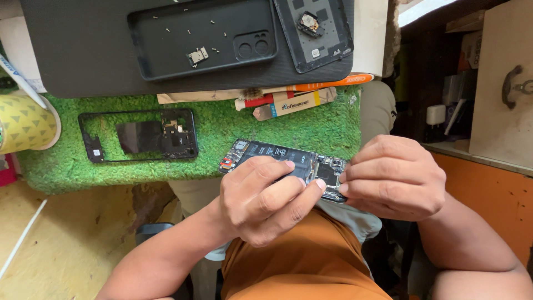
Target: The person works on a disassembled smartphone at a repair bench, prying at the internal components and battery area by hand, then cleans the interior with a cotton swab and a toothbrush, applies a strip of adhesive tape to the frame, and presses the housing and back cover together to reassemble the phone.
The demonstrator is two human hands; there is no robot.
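Green turf mat [277, 119] lay beneath an opened phone [283, 161], pinched by the left hand [266, 200] and right hand [394, 178] (fingers hid its middle). Nearby sat an empty phone frame [139, 136], black tray [202, 36] and yellow tape roll [25, 122].

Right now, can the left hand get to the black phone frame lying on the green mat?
Probably yes. The left hand holds the opened phone with the right hand, so it must let go first. The phone frame lies uncovered on the green mat, nothing between.
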